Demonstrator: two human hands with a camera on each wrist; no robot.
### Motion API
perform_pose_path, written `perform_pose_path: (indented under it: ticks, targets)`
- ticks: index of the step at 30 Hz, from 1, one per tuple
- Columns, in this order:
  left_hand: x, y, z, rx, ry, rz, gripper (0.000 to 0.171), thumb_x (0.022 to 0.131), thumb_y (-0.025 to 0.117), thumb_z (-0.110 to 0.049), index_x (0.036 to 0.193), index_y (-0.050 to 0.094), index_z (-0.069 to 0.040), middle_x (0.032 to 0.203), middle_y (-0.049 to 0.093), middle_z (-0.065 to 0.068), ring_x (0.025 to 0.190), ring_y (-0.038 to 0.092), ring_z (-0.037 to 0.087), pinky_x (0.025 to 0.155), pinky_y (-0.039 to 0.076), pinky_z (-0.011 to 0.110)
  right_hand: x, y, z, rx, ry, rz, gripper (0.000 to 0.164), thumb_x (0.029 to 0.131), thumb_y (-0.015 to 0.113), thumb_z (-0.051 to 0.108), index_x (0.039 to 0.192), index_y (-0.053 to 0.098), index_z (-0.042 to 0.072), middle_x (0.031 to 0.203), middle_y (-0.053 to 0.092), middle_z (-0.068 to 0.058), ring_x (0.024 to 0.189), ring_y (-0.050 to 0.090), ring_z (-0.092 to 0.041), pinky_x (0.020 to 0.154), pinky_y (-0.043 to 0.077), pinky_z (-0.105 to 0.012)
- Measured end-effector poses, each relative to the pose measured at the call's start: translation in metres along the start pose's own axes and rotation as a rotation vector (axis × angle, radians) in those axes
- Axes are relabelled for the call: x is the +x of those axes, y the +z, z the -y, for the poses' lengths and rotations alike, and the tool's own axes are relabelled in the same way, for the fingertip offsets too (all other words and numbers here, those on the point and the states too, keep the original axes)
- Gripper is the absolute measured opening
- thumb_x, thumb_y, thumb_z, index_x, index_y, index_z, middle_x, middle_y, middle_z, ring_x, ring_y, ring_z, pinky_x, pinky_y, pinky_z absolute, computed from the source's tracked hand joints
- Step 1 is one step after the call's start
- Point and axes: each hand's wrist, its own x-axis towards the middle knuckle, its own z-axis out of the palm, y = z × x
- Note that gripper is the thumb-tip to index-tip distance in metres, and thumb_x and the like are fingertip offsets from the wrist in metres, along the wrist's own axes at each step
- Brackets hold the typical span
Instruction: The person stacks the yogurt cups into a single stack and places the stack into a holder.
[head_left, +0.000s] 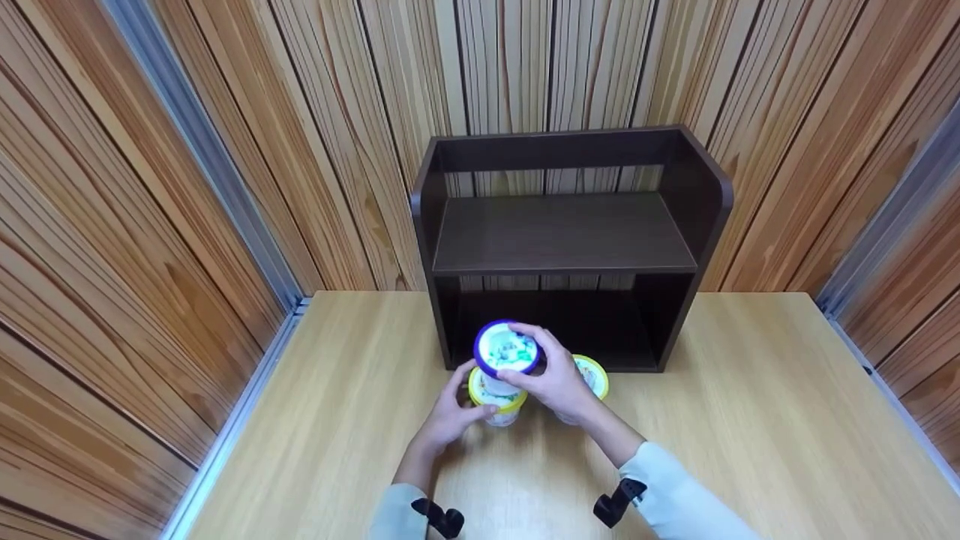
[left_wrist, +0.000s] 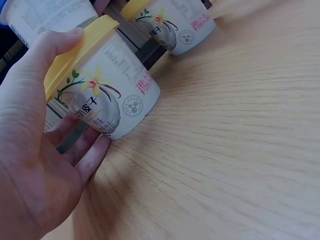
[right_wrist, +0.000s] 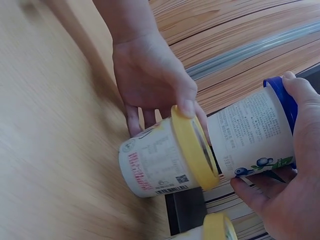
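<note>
My right hand [head_left: 553,382] grips a white yogurt cup with a blue lid [head_left: 508,349] by its rim, thumb on one side and fingers on the other. That cup is right over a yellow-lidded yogurt cup [left_wrist: 107,87], its base close to the yellow lid in the right wrist view. My left hand [head_left: 450,416] holds this lower cup from the left, thumb on the lid's edge and fingers around the side. A second yellow-lidded cup [head_left: 591,376] stands on the table to the right, partly hidden behind my right hand.
A dark brown two-tier shelf [head_left: 566,232] stands at the back of the wooden table [head_left: 750,420], just behind the cups. Wood-patterned panels [head_left: 360,150] rise behind and on both sides, with metal strips [head_left: 217,172] at the corners.
</note>
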Motion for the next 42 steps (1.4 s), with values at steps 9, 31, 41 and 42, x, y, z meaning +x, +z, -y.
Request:
perform_pose_path:
  ticks: [9, 31, 41, 42]
  targets:
    - [-0.001, -0.001, 0.001, -0.005, 0.007, 0.004, 0.088, 0.098, 0.082, -0.009, 0.174, 0.036, -0.009, 0.158, 0.055, 0.026, 0.146, 0.058, 0.038, 0.127, 0.048, 0.061, 0.0, 0.004, -0.008, -0.091, -0.048, 0.004, 0.07, 0.097, 0.09, 0.021, 0.159, 0.06, 0.013, 0.156, 0.066, -0.017, 0.144, 0.063, -0.037, 0.124, 0.049, -0.054]
    - [0.003, -0.005, 0.005, -0.019, 0.004, 0.023, 0.085, 0.098, 0.086, -0.012, 0.17, 0.041, -0.007, 0.156, 0.057, 0.026, 0.142, 0.06, 0.036, 0.118, 0.051, 0.044, -0.002, -0.001, -0.007, -0.042, -0.034, 0.018, 0.074, 0.096, 0.091, 0.02, 0.161, 0.057, 0.011, 0.16, 0.063, -0.019, 0.144, 0.065, -0.036, 0.122, 0.054, -0.041]
    - [0.002, -0.005, 0.005, -0.022, -0.006, 0.018, 0.086, 0.099, 0.086, -0.013, 0.171, 0.04, -0.007, 0.159, 0.056, 0.026, 0.149, 0.056, 0.041, 0.13, 0.044, 0.063, -0.003, -0.023, -0.007, -0.009, -0.068, -0.012, 0.078, 0.093, 0.092, 0.01, 0.161, 0.054, 0.003, 0.164, 0.058, -0.026, 0.145, 0.065, -0.049, 0.116, 0.06, -0.059]
    - [0.002, -0.005, 0.005, -0.022, -0.008, 0.018, 0.086, 0.099, 0.086, -0.013, 0.171, 0.04, -0.007, 0.159, 0.056, 0.026, 0.149, 0.056, 0.042, 0.13, 0.044, 0.063, -0.003, -0.025, -0.007, -0.027, -0.068, -0.021, 0.078, 0.093, 0.092, 0.01, 0.161, 0.055, 0.004, 0.164, 0.059, -0.025, 0.146, 0.064, -0.05, 0.116, 0.059, -0.062]
